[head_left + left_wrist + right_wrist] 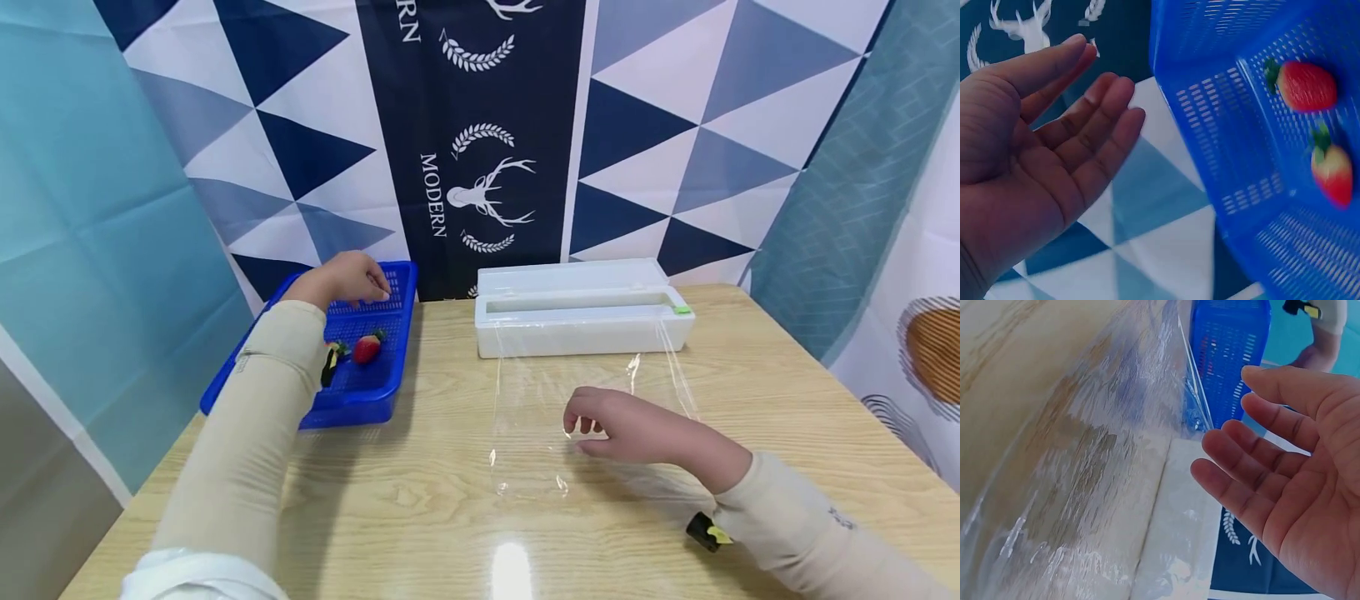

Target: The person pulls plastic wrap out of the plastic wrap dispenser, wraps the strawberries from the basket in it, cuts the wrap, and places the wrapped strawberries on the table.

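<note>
My left hand (348, 279) hovers over the back of a blue plastic basket (405, 333), its fingers loosely bent with nothing between them. Inside the basket lie two strawberries; one strawberry (1307, 86) is wholly red, while the other strawberry (1333, 175) is pale near its leaves. The left sleeve partly covers the paler one in the head view. A sheet of clear cling film (525, 450) runs from a white dispenser box (491, 340) forward over the table. Just above that film, my right hand (630, 425) is held with relaxed fingers, gripping nothing.
The wooden table (442, 533) carries the basket at left and the dispenser at the back, its lid (570, 275) raised. A green piece (682, 310) sits at the box's right end. Patterned cloth (480, 100) hangs behind the table.
</note>
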Available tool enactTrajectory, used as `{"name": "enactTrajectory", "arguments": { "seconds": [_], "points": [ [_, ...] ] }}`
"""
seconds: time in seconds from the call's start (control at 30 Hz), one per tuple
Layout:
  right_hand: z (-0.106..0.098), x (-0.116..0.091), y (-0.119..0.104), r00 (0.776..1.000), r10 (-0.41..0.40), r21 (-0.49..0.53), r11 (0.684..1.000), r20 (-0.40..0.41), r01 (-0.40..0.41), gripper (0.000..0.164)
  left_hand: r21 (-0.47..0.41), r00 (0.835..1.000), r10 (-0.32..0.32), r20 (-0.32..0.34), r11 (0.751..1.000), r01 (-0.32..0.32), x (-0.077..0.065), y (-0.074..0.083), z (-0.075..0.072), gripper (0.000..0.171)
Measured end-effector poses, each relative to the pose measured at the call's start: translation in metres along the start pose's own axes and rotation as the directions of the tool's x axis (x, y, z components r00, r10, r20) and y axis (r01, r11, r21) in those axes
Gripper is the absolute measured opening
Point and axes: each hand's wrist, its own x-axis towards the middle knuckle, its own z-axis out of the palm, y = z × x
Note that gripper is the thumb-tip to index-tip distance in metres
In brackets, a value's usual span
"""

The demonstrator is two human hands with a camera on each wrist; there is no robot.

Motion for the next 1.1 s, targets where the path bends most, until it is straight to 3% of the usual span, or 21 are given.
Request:
{"name": "enactTrajectory", "arguments": {
  "seconds": [0.1, 0.23, 0.3, 0.4, 0.5, 0.67, 0.77, 0.9, 1.0, 1.1],
  "points": [
    [-0.002, -0.001, 0.000, 1.000, 0.016, 0.005, 1.000, 0.012, -0.016, 0.014, -0.145, 0.999, -0.053, -0.005, 0.988, 0.052, 0.012, -0.007, 0.000, 0.027],
    [0.002, 0.000, 0.001, 0.999, 0.035, 0.023, 0.999, 0.025, -0.035, 0.012, -0.295, 0.989, -0.147, 0.008, 0.945, 0.143, 0.023, -0.025, 0.009, 0.027],
    [0.003, 0.000, 0.001, 0.999, 0.032, 0.034, 0.999, 0.024, -0.033, 0.012, -0.311, 0.980, -0.199, 0.028, 0.930, 0.198, 0.030, -0.034, 0.015, 0.023],
    [0.003, 0.001, 0.003, 0.999, 0.029, 0.052, 0.998, 0.028, -0.030, 0.012, -0.361, 0.952, -0.298, 0.063, 0.883, 0.300, 0.040, -0.047, 0.025, 0.022],
    [0.004, 0.001, 0.005, 0.999, 0.026, 0.061, 0.998, 0.035, -0.028, 0.012, -0.317, 0.927, -0.369, 0.066, 0.873, 0.370, 0.049, -0.056, 0.036, 0.027],
    [0.003, 0.002, 0.007, 0.998, 0.039, 0.054, 0.998, 0.043, -0.041, 0.011, -0.132, 0.916, -0.392, 0.087, 0.907, 0.400, 0.053, -0.064, 0.051, 0.043],
    [0.003, 0.002, 0.007, 0.998, 0.044, 0.062, 0.997, 0.055, -0.047, 0.010, -0.132, 0.908, -0.401, 0.120, 0.900, 0.415, 0.051, -0.064, 0.060, 0.035],
    [0.004, 0.002, 0.006, 0.997, 0.039, 0.086, 0.995, 0.070, -0.045, 0.010, -0.138, 0.921, -0.377, 0.099, 0.911, 0.388, 0.049, -0.068, 0.074, 0.022],
    [0.005, 0.003, 0.005, 0.996, 0.046, 0.093, 0.994, 0.082, -0.054, 0.011, -0.145, 0.938, -0.343, 0.052, 0.927, 0.347, 0.050, -0.073, 0.081, 0.035],
    [0.005, 0.004, 0.004, 0.995, 0.044, 0.096, 0.994, 0.092, -0.052, 0.011, -0.186, 0.941, -0.336, 0.040, 0.923, 0.338, 0.052, -0.077, 0.084, 0.049]
  ]
}}
